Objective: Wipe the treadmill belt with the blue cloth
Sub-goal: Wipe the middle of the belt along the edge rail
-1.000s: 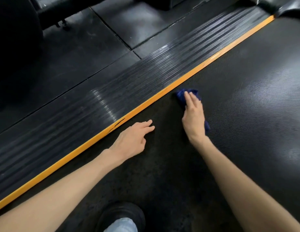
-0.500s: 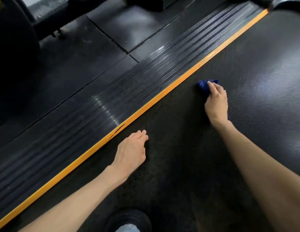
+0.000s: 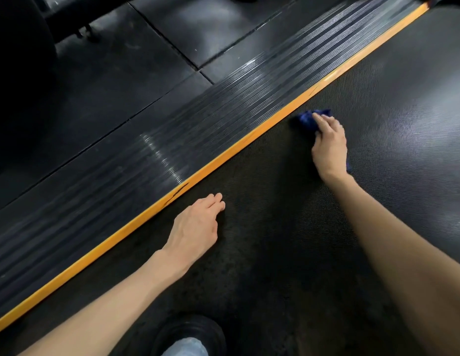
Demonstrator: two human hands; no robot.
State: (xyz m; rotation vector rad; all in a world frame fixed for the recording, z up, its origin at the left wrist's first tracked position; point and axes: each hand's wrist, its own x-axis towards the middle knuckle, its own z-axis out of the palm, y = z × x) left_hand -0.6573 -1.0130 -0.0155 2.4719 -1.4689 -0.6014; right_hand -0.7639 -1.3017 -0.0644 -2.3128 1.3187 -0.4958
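— So, where is the blue cloth point(image 3: 306, 120) at this moment?

— Out on the treadmill belt point(image 3: 403, 155), close to the orange strip point(image 3: 223, 160) that runs along the belt's left edge. It is bunched up under the right hand point(image 3: 329, 147), and only its crumpled front part shows past the fingertips, plus a small sliver by the wrist.

— Is the right hand gripping it or just lying on top?

— Pressing it flat against the belt, fingers point(image 3: 324, 122) laid over the fabric and pointing toward the strip. The palm covers most of the cloth, so I cannot tell whether the thumb is tucked around it.

— And the left hand point(image 3: 195, 227)?

— Empty. It rests on the belt nearer the person, fingers loosely curled and together, just beside the orange strip but not on it. There is a dark scuff on the strip right by it.

— What lies beyond the strip?

— A ribbed black side rail point(image 3: 198, 119) with glints of light on its ridges, then dark floor tiles point(image 3: 121, 80) with seams between them.

— Anything else in view?

— At the bottom edge, a black shoe point(image 3: 188, 330) standing on the belt with a bit of light trouser leg point(image 3: 185, 348) above it. Both forearms are bare and reach out from the bottom corners.
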